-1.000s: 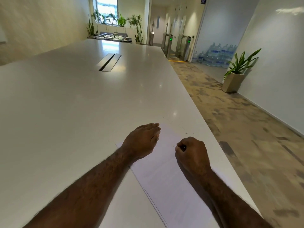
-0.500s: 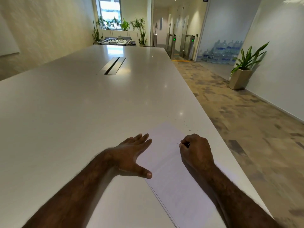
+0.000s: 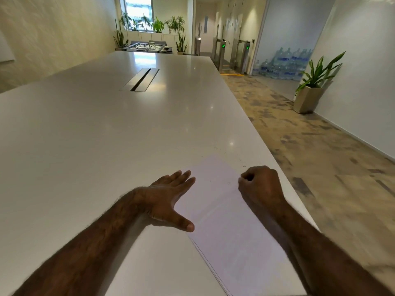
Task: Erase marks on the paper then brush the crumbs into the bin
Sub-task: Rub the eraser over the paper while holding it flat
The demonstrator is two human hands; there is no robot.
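A white sheet of paper (image 3: 222, 212) lies at an angle on the white table (image 3: 106, 135), near its right edge. My left hand (image 3: 168, 197) lies flat with spread fingers on the paper's left edge, thumb stretched toward me. My right hand (image 3: 261, 184) is curled into a fist at the paper's right side and pinches a small dark thing, most likely an eraser (image 3: 248, 178), of which only a bit shows. Tiny dark crumbs (image 3: 229, 183) dot the paper and the table beyond its far corner. No bin is in view.
The table's right edge runs close past my right hand, with carpeted floor (image 3: 310, 157) beyond. A cable slot (image 3: 141, 80) sits in the table's middle, far ahead. A potted plant (image 3: 310, 97) stands by the right wall.
My left hand slid from the middle of the paper to its left edge and spread flat. My right fist shifted slightly toward the paper's right side. The camera tilted down.
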